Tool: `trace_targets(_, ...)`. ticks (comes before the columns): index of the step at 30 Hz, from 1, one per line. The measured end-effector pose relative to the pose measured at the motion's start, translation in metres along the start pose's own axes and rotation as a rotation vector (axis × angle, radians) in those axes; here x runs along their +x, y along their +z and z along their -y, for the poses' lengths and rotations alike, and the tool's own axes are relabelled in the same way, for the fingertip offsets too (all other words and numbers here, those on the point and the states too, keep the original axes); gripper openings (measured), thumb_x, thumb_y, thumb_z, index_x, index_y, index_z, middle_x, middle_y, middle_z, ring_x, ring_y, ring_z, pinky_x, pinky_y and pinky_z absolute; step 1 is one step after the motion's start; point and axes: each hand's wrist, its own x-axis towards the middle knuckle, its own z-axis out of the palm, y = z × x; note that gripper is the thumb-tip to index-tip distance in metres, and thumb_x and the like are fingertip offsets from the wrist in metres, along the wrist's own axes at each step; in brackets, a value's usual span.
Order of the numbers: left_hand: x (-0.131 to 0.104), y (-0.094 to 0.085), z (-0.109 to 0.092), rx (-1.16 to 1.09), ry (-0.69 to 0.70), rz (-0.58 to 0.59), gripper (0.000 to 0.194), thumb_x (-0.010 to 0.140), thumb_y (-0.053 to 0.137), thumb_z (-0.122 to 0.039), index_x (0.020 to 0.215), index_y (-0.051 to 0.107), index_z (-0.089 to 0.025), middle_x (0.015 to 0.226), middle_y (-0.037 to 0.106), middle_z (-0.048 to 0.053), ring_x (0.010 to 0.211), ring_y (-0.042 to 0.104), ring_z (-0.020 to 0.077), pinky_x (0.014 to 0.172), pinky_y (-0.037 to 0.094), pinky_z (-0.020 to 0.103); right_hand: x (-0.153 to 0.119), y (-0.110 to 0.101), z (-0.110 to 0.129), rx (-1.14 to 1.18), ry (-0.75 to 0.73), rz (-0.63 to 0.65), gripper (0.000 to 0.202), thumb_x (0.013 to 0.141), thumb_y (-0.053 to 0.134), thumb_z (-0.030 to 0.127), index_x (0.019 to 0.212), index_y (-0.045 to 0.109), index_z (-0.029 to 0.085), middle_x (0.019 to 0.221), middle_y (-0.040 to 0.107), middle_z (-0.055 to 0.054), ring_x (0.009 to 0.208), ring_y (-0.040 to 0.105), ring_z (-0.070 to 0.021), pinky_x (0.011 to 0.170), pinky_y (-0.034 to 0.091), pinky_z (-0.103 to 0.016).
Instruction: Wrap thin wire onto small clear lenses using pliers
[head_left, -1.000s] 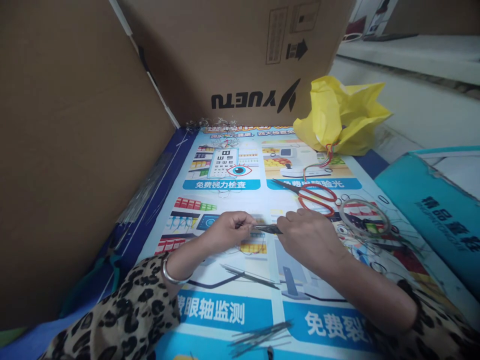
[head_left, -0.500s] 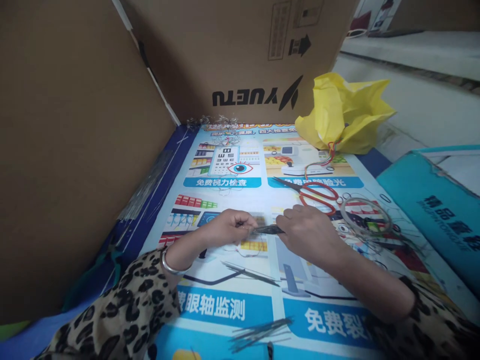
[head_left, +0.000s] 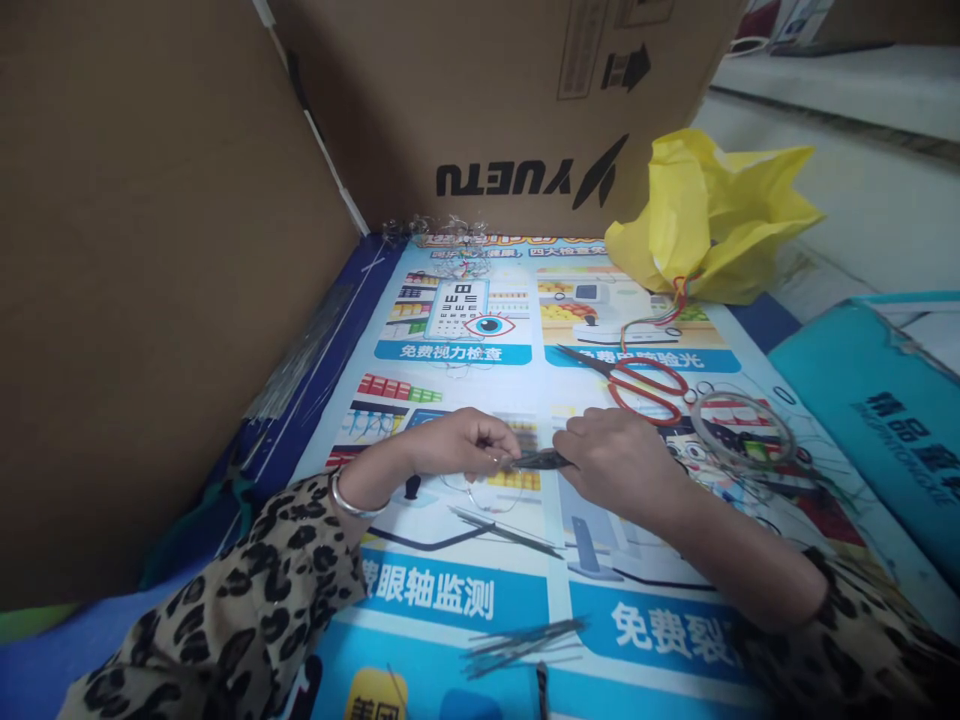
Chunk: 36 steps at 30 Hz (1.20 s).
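My left hand [head_left: 469, 441] is pinched closed on a thin wire [head_left: 499, 508], whose fine loop hangs below the fingers over the printed sheet. My right hand [head_left: 611, 455] is wrapped round dark pliers [head_left: 541, 459], their jaws pointing left and meeting the wire at my left fingertips. The pliers' handles are hidden in my right fist. Red-handled scissors [head_left: 649, 388] lie just beyond my right hand. Thin dark wire pieces [head_left: 510, 535] lie below my hands, and another bundle of them [head_left: 521, 645] is nearer to me.
Tall cardboard [head_left: 480, 110] stands at the left and back. A yellow bag [head_left: 712, 220], a coil of clear tubing [head_left: 742, 430] and a teal box [head_left: 877, 400] are on the right. Green-handled pliers [head_left: 217, 505] lie left, below clear strips [head_left: 296, 360].
The view has shifted slightly, so the bag, scissors and box appear further right. My hands keep the same hold on the wire and pliers, and the hanging loop shows more clearly.
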Motion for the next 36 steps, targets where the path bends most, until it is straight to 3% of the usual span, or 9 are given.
trace_targets(21,0.0027,-0.0023,0.006,-0.08,0.04,0.009,0.012,0.071,0.056,-0.014,0.082,0.058,-0.013,0.053,0.047,-0.007,0.043,0.043,0.0034,0.045,0.039,0.017,-0.0001,-0.0014,0.0017,-0.027,0.021,0.059,0.011,0.073,0.048,0.016,0.067,0.058,0.019,0.065,0.06,-0.003,0.061,0.05,-0.0171,0.054,0.017,-0.03)
trace_targets(25,0.0032,-0.001,0.0059,-0.071,0.048,-0.034,0.011,0.07,0.059,-0.018,0.079,0.058,-0.013,0.053,0.047,-0.007,0.043,0.044,0.0037,0.047,0.039,0.017,0.0004,-0.0013,0.0046,-0.041,0.074,0.068,0.011,0.072,0.049,0.015,0.067,0.059,0.019,0.065,0.06,-0.004,0.061,0.051,-0.0176,0.055,0.019,-0.03)
trace_targets(31,0.0058,0.003,0.0081,-0.074,0.029,-0.214,0.013,0.076,0.055,-0.025,0.082,0.056,-0.013,0.054,0.053,-0.004,0.041,0.045,0.0039,0.042,0.033,0.016,0.0013,0.0026,0.0042,-0.028,0.226,-0.004,0.012,0.076,0.05,0.021,0.071,0.061,0.018,0.071,0.06,-0.005,0.072,0.052,-0.0182,0.061,0.027,-0.029)
trace_targets(36,0.0051,0.002,0.007,-0.19,0.04,-0.192,0.018,0.077,0.057,-0.03,0.082,0.057,-0.012,0.055,0.054,-0.003,0.041,0.046,0.0039,0.043,0.033,0.017,0.0026,0.0035,0.0025,0.032,0.283,-0.053,0.016,0.081,0.047,0.022,0.078,0.063,0.019,0.082,0.06,-0.005,0.084,0.05,-0.019,0.071,0.031,-0.028)
